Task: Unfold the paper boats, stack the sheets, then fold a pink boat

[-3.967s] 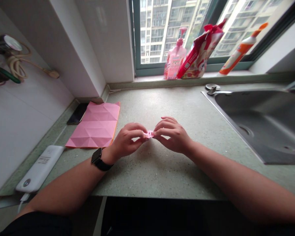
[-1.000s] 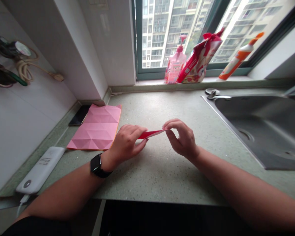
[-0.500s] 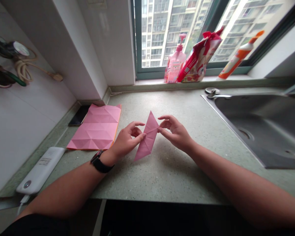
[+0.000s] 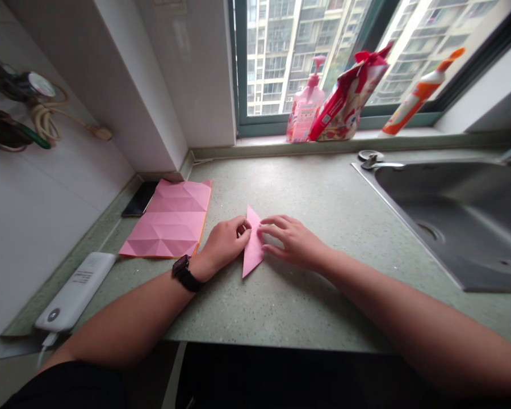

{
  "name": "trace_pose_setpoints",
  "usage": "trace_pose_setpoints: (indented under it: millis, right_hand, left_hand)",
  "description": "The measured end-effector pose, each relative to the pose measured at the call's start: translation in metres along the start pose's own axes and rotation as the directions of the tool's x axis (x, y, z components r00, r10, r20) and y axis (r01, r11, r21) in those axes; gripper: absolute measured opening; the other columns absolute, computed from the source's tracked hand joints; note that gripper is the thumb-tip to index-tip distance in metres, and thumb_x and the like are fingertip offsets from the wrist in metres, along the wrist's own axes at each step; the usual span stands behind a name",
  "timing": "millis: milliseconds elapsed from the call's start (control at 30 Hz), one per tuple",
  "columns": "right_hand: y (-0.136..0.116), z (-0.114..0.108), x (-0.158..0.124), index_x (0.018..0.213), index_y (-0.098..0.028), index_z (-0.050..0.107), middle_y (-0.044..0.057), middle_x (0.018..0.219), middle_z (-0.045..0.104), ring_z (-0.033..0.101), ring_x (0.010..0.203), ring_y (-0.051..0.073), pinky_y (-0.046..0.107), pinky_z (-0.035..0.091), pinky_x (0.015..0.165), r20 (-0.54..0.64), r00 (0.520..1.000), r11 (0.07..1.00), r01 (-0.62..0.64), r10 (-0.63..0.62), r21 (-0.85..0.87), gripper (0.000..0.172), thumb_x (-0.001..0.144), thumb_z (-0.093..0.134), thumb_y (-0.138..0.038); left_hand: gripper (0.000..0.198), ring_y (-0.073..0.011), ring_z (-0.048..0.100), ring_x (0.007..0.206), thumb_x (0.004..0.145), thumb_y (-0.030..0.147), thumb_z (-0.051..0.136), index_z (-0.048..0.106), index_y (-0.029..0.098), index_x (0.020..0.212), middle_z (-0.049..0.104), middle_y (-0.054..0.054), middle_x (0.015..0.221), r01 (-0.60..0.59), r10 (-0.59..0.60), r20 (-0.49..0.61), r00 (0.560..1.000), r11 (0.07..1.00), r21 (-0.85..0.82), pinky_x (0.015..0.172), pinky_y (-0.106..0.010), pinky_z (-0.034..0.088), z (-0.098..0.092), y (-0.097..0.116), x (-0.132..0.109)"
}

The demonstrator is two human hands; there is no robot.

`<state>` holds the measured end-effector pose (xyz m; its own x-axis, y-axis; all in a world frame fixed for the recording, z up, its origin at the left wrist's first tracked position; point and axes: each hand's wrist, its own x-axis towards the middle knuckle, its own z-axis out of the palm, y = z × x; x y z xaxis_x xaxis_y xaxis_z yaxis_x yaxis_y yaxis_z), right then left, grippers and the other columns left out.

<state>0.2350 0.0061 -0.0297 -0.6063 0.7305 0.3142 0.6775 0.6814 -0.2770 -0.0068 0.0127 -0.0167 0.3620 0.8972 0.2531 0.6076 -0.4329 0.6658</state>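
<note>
A folded piece of pink paper [image 4: 252,253], pointed at its far and near ends, is between my hands over the counter. My left hand [image 4: 226,241], with a black watch on its wrist, pinches the paper's left edge between thumb and fingers. On the other side, my right hand [image 4: 293,241] has its fingers apart, with the fingertips at the paper's right edge. Left of my hands lie creased pink sheets [image 4: 170,218], with an orange edge showing beneath them.
A white power bank [image 4: 76,292] with a cable lies at the left, and a dark phone [image 4: 139,199] sits by the sheets. The steel sink [image 4: 409,227] is at the right. A pump bottle [image 4: 305,111], a red bag [image 4: 351,102] and an orange-white bottle [image 4: 419,99] stand on the sill.
The folded paper has turned more upright in view and looks narrower. My right hand has moved left, from pinching its right corner to spread fingers along that edge. My left hand keeps its pinch.
</note>
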Motion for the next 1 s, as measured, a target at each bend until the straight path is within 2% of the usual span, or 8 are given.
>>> trace_pose_setpoints:
  millis: [100,233,333,433,533,700,1000]
  right_hand:
    - [0.0,0.001,0.0,0.131,-0.029,0.078,0.01,0.143,0.074,0.067,0.132,0.034,0.057,0.055,0.112,0.07,0.997,0.999,-0.009,0.012,-0.042,0.034,0.098,0.078,-0.039]
    - [0.002,0.001,-0.001,0.13,-0.031,0.079,0.008,0.143,0.075,0.066,0.134,0.034,0.055,0.054,0.113,0.073,0.997,0.997,-0.01,0.015,-0.077,0.035,0.097,0.08,-0.042]
    - [0.002,0.002,-0.001,0.133,-0.029,0.078,0.009,0.145,0.074,0.065,0.137,0.035,0.057,0.052,0.116,0.066,0.998,0.995,-0.002,0.009,-0.101,0.041,0.095,0.081,-0.044]
    - [0.002,0.003,-0.002,0.138,-0.028,0.076,0.01,0.148,0.073,0.063,0.141,0.037,0.058,0.051,0.119,0.068,0.998,0.992,0.0,0.009,-0.126,0.047,0.096,0.081,-0.047]
    - [0.001,0.004,-0.003,0.142,-0.026,0.075,0.012,0.151,0.071,0.062,0.143,0.037,0.057,0.051,0.119,0.076,0.997,0.986,-0.009,0.022,-0.166,0.051,0.096,0.08,-0.048]
    - [0.001,0.005,-0.004,0.143,-0.026,0.074,0.014,0.153,0.068,0.06,0.144,0.04,0.058,0.051,0.119,0.074,0.996,0.98,-0.027,0.042,-0.195,0.053,0.096,0.08,-0.05]
    - [0.008,0.012,-0.005,0.151,-0.028,0.068,0.015,0.154,0.067,0.059,0.144,0.042,0.059,0.05,0.118,0.082,0.995,0.976,-0.038,0.057,-0.213,0.063,0.095,0.079,-0.056]
  left_hand:
    - [0.01,-0.0192,0.067,0.073,0.098,0.021,0.066,0.075,0.02,0.098,0.076,-0.003,0.085,-0.052,0.05,0.033,0.998,0.996,0.073,0.068,-0.031,0.044,0.001,0.002,-0.002]
    - [0.012,-0.0225,0.068,0.083,0.1,0.023,0.066,0.076,0.021,0.104,0.075,-0.005,0.09,-0.165,0.153,0.067,0.986,0.959,0.231,0.079,-0.035,0.051,0.003,0.0,-0.004]
    - [0.017,-0.0281,0.069,0.104,0.103,0.027,0.063,0.076,0.02,0.112,0.074,-0.011,0.108,-0.254,0.245,0.067,0.967,0.916,0.312,0.095,-0.044,0.054,0.006,-0.003,-0.004]
    - [0.03,-0.0326,0.063,0.13,0.105,0.028,0.06,0.072,0.02,0.131,0.07,-0.016,0.136,-0.318,0.298,0.11,0.948,0.9,0.298,0.115,-0.054,0.049,0.01,-0.008,-0.005]
    - [0.044,-0.0335,0.054,0.149,0.109,0.032,0.055,0.062,0.02,0.15,0.062,-0.018,0.157,-0.32,0.268,0.207,0.941,0.903,0.287,0.129,-0.061,0.035,0.013,-0.014,-0.007]
    - [0.054,-0.0362,0.039,0.164,0.114,0.039,0.046,0.051,0.021,0.164,0.047,-0.017,0.173,-0.266,0.155,0.333,0.93,0.909,0.32,0.134,-0.066,0.022,0.011,-0.017,-0.005]
    - [0.061,-0.0372,0.032,0.168,0.11,0.044,0.047,0.047,0.025,0.168,0.04,-0.014,0.178,-0.239,0.1,0.369,0.924,0.904,0.354,0.136,-0.069,0.014,0.008,-0.018,0.003]
